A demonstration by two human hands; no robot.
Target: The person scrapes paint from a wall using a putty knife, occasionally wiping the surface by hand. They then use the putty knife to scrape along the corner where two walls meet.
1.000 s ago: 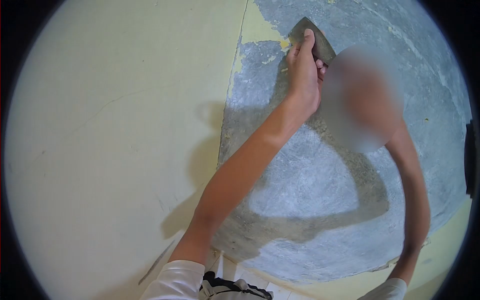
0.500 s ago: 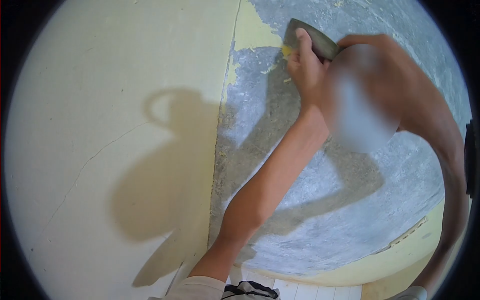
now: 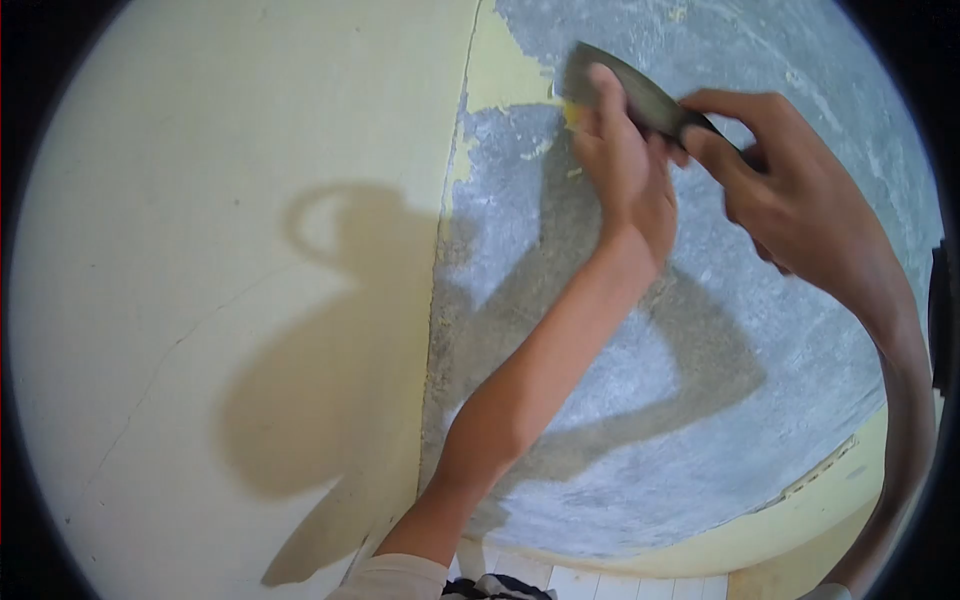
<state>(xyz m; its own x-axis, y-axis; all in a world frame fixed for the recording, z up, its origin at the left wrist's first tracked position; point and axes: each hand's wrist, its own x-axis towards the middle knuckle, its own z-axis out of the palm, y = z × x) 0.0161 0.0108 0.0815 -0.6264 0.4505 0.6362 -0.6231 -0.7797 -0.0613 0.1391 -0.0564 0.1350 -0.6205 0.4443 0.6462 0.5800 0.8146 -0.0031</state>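
Observation:
A scraper [image 3: 648, 104] with a wide dark blade leans against the wall, its broad edge at the right border of a pale yellow paint patch [image 3: 497, 62]. My right hand [image 3: 795, 190] is closed around its handle. My left hand [image 3: 628, 170] grips the blade near the edge, thumb lying along the upper face and the other fingers beneath, partly hidden. A small bright yellow bit [image 3: 571, 114] shows beside the left fingers. Around the patch the wall is bare grey plaster [image 3: 640, 340] with a few thin paint flecks.
A cream-painted wall [image 3: 180, 250] with a fine crack meets the grey surface at a vertical corner on the left. Shadows of my head and arms fall across both. White floor tiles [image 3: 640, 588] and a yellowish lower wall strip [image 3: 690, 558] show at the bottom.
The scraper's edge has shifted slightly left, onto the paint patch's right border. Both hands keep their hold on it and have moved slightly with it. The view has tilted a little.

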